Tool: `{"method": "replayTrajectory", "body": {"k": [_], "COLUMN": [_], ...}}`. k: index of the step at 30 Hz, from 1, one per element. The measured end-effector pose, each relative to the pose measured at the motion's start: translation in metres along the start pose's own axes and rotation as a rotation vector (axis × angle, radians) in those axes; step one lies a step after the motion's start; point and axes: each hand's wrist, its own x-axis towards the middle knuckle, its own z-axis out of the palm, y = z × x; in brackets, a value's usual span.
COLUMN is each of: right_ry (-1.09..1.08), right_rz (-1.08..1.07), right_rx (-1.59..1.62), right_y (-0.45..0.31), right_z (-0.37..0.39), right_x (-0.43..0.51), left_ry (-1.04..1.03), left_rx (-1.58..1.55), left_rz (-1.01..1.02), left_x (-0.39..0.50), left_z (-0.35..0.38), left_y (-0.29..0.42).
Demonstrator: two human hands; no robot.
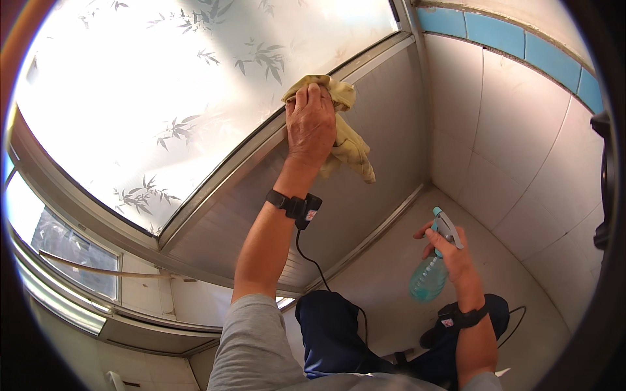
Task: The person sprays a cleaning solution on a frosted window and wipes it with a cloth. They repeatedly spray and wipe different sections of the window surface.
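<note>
My left hand [312,122] presses a yellow cloth [349,141] against the metal rail [264,129] at the lower edge of a frosted glass panel [220,88] with a bamboo-leaf pattern. Part of the cloth hangs down over the grey lower panel [381,107]. At the right, my right hand [447,247] grips the neck of a clear spray bottle [429,278] that holds blue-green liquid. Its grey and turquoise trigger head points up and away from me, above the floor.
A tiled wall [508,122] with a blue tile band [494,33] meets the panel at a corner on the right. Below lies the floor [391,254]. Black cables [313,261] run from the wrist devices past my knees. A window [78,249] is at the lower left.
</note>
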Motion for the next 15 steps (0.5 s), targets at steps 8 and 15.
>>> {"method": "replayTrajectory", "body": {"k": [8,15], "right_ry": [0.038,0.064], "right_rz": [0.038,-0.012], "right_rx": [0.056,0.025], "right_y": [0.01,0.004], "right_z": [0.001,0.005], "right_x": [0.009,0.013], "left_ry": [-0.071,0.097], "left_rx": [-0.115,-0.064], "left_rz": [0.062,0.065], "left_x": [0.087,0.031], "left_z": [0.06,0.031], "left_y": [0.069,0.034]}}
